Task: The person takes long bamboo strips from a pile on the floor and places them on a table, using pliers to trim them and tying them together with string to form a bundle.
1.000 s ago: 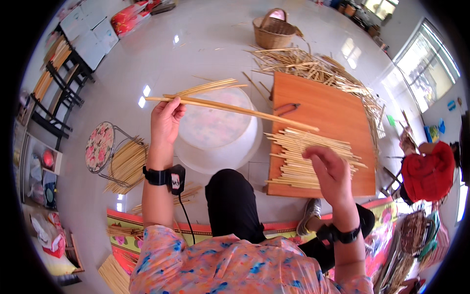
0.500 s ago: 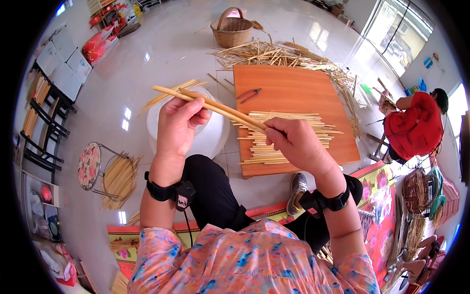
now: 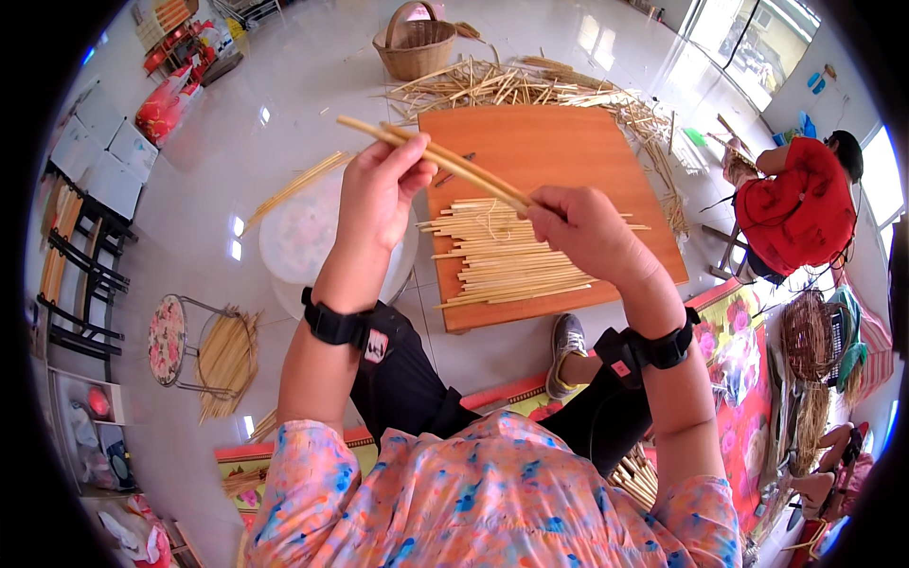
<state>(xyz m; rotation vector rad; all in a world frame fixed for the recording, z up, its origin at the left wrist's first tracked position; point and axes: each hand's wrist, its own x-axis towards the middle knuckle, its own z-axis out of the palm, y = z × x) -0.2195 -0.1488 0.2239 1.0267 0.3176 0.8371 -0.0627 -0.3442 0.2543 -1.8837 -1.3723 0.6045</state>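
Between my two hands, a pair of pale straw stalks slants from upper left down to the right. My left hand pinches them near their far ends with thumb and fingers. Around their lower ends my right hand is closed, hiding the tips. Below them, a mat-like row of cut stalks lies side by side on the orange wooden table, with a thin loop of string at its far edge. Small dark snips on the table are partly covered by the held stalks.
A white round stool with several stalks stands left of the table. Loose stalks pile along its far side, near a wicker basket. A flowered stool is farther left. A person in red sits at right.
Both hands have moved up and right relative to the table, still holding the stalks. The whole view has shifted, so the table now appears farther left and higher.
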